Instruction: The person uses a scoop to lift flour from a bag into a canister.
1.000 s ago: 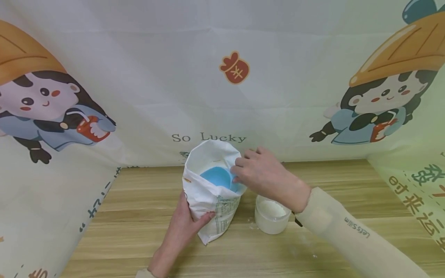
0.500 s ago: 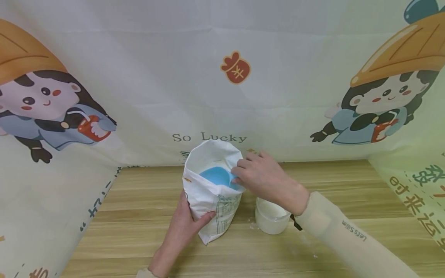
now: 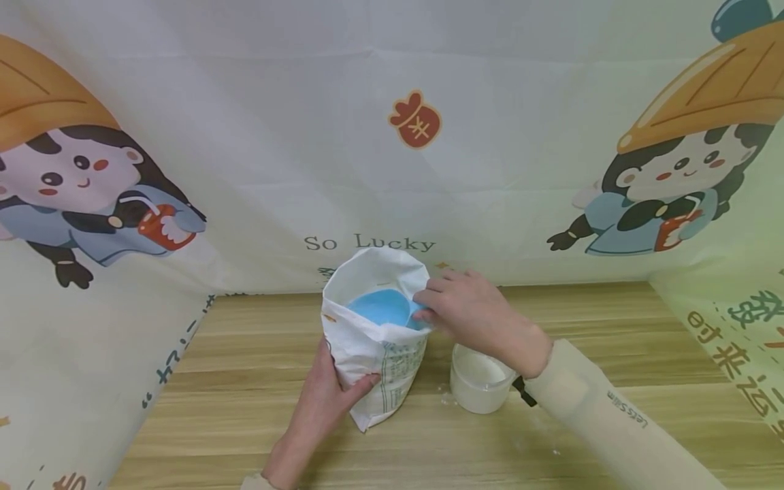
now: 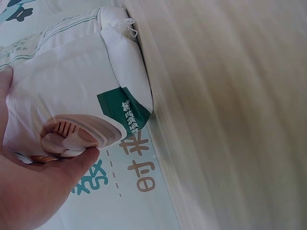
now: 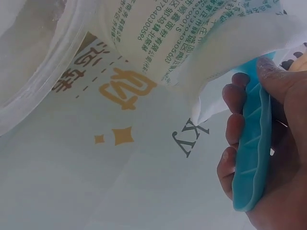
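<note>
A white paper flour bag [image 3: 398,381], printed in green, leans with its mouth open and its lower end near the table. My left hand [image 3: 333,388] grips it from the left, thumb across the front; in the left wrist view that thumb presses near a printed bun picture. Inside the bag's mouth sits a light blue scoop [image 3: 381,307]. My right hand [image 3: 471,309] is at the bag's right rim, fingers curled round the scoop's ribbed handle [image 5: 253,148]. To the right of the bag, under my right wrist, stands a clear round tub [image 3: 480,396] with white powder in it.
Small white specks of powder dot the wooden table [image 3: 233,408] around the tub. A printed cloth [image 3: 294,136] with cartoon figures rises at the back and both sides. A small black piece [image 3: 525,392] shows beneath the right sleeve.
My right hand and the scoop have shifted slightly to the right at the bag's mouth. My left hand, the bag and the tub stay nearly where they were.
</note>
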